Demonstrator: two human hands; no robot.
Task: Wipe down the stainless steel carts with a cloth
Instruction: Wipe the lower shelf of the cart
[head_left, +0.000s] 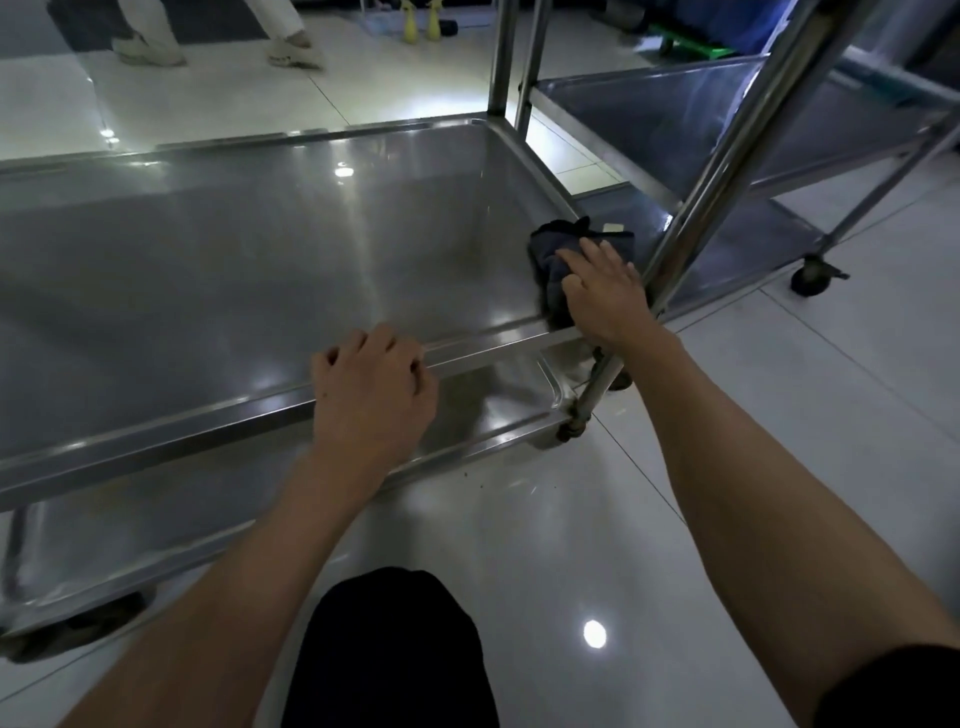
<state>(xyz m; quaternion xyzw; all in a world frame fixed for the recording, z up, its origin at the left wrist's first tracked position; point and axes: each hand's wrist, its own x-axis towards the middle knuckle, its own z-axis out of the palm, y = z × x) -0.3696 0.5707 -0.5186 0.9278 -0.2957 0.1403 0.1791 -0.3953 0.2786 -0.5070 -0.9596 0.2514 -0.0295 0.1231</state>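
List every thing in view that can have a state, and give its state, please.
cloth: crumpled, pressed on the near cart's right corner
right hand: flat on the cloth
left hand: curled over the near cart's front rim
near cart: top shelf bare, shiny
second cart: standing beside it, shelves bare
spray bottles: upright on the floor

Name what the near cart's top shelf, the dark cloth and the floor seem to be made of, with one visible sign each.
Top shelf: likely brushed stainless steel; grey sheen, streaked lamp reflections.
Cloth under the right hand: soft woven fabric, matt; it bunches into folds.
Floor: probably glazed tile; glossy, with joint lines.
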